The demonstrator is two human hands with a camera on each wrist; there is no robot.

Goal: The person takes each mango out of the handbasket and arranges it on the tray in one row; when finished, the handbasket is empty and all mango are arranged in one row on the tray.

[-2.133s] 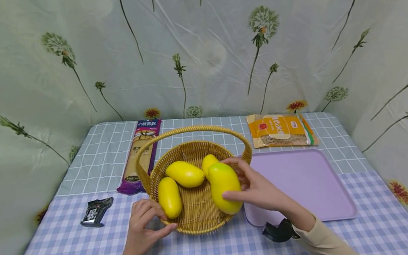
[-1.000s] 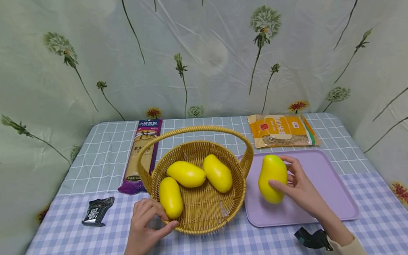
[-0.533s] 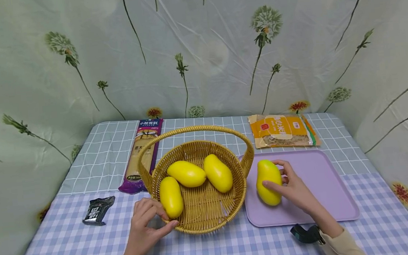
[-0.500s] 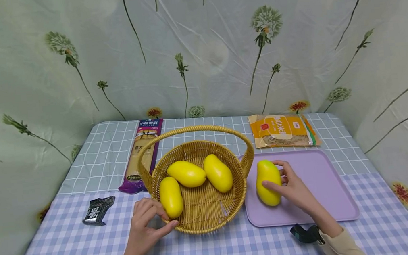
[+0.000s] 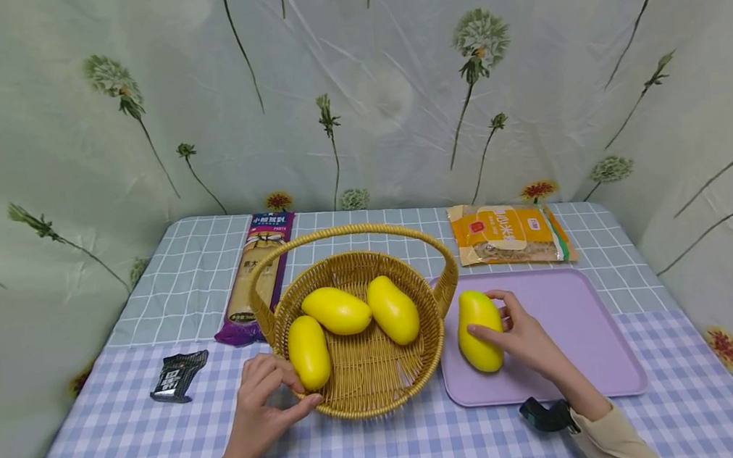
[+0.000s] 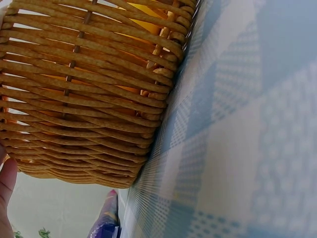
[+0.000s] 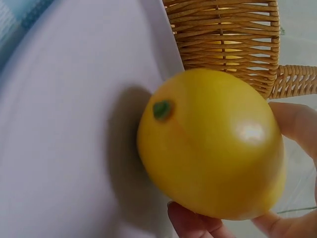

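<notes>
My right hand (image 5: 525, 333) grips a yellow mango (image 5: 479, 331) with a greenish top, thumb on one side and fingers on the other. The mango is low over the left part of the lilac tray (image 5: 571, 327); in the right wrist view its green stem end (image 7: 162, 110) shows, with a shadow on the tray beside it. At the near left of the wicker basket (image 5: 369, 403), my left hand (image 5: 265, 396) pinches the rim between thumb and fingers. Inside the basket lie three more mangoes: one at left (image 5: 309, 352), one at the back (image 5: 337, 311) and one at right (image 5: 393, 310).
A purple pasta packet (image 5: 254, 279) lies behind the basket at left, and an orange food packet (image 5: 511, 234) behind the tray. A small black packet (image 5: 179, 377) rests on the checked cloth at far left. The basket's tall handle (image 5: 347, 231) arches over it.
My right hand has carried the mango out of the basket, rightward over the tray, then lowered it and shifted it slightly left. My left hand has stayed on the basket rim.
</notes>
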